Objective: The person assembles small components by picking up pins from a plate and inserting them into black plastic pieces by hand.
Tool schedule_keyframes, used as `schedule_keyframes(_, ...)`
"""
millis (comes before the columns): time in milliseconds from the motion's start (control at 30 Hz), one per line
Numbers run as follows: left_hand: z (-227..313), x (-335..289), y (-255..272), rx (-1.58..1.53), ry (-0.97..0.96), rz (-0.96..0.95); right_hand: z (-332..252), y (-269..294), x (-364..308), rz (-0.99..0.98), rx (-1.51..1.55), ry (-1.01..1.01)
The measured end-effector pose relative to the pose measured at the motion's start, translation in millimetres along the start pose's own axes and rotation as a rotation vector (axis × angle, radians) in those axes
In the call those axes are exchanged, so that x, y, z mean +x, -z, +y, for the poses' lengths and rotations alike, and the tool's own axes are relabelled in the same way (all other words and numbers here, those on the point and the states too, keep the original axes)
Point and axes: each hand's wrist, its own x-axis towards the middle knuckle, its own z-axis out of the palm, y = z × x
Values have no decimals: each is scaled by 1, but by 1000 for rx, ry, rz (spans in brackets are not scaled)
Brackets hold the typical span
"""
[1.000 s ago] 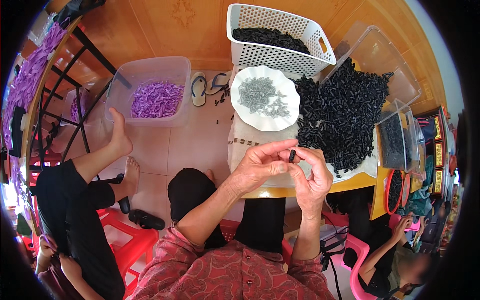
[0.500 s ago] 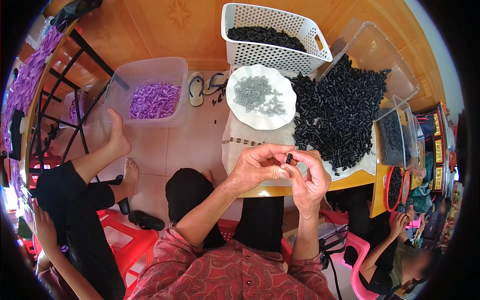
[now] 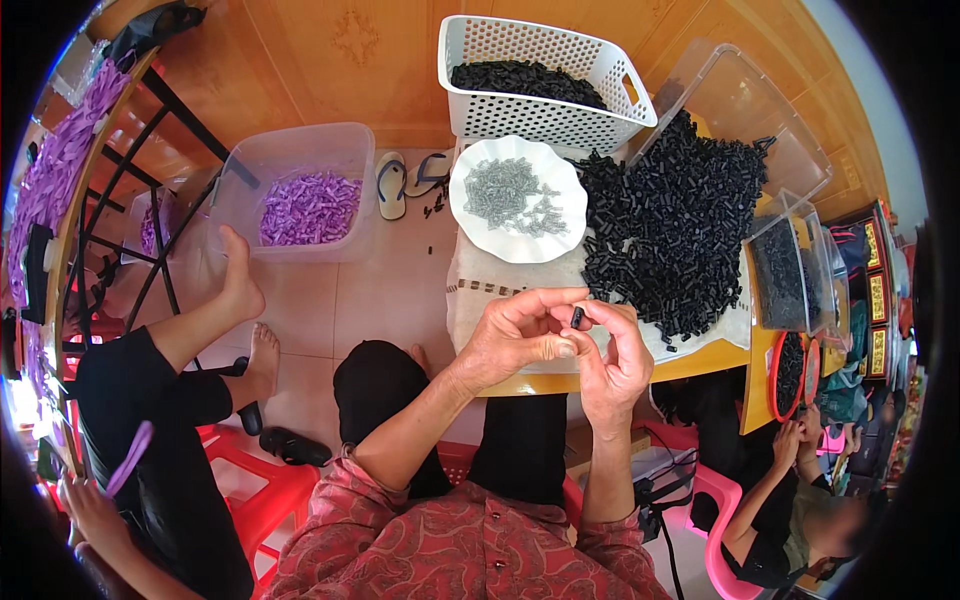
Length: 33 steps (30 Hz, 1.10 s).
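Note:
Just over the near table edge, both my hands meet at the fingertips around a small black plastic piece [image 3: 577, 317]. My left hand [image 3: 503, 338] has its thumb and index finger closed in at the piece from the left. From the right, the bent thumb and index finger of my right hand [image 3: 613, 372] grip it too. Anything else small between the fingertips is hidden. Beyond my hands, a white wavy-rimmed plate [image 3: 487, 238] holds many tiny clear pieces [image 3: 502, 190]. A large heap of similar black pieces [image 3: 680, 225] spreads to the right on a white cloth [image 3: 480, 310].
Behind the plate stands a white perforated basket [image 3: 550, 115] of black pieces. A clear box [image 3: 800, 130] lies tipped behind the heap. On the floor, left, sit a tub [image 3: 350, 240] of purple pieces and slippers [image 3: 391, 195]. Other people sit at both sides.
The view has shifted slightly, while my hands keep the same grip on the black piece. At the left, another person's hand has moved, and a purple strip now shows near it.

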Motion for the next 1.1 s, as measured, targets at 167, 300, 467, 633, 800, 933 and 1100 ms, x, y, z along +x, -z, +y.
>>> schedule_keyframes(167, 4, 1, -2, -18, 4, 22, -2, 2, 2, -16, 33, -49)
schedule_keyframes(300, -4, 1, 5, 163, -8, 120, -6, -1, 2, -87, -92, 0)
schedule_keyframes(467, -4, 3, 2, 146, 4, 267, -2, -5, -2, -70, -151, 50)
schedule_keyframes(633, -6, 10, 4, 117, -9, 394, 13, -8, -14, -8, -165, 12)
schedule_keyframes(800, 12, 33, -7, 161, -10, 510, 31, -12, -25, 51, -153, -83)
schedule_keyframes(933, 50, 89, -16, 225, -61, 524, 45, -8, -36, 59, -188, -104)
schedule_keyframes(1100, 97, 187, 13, 321, -123, 437, 46, -15, -38, 49, -205, -103)
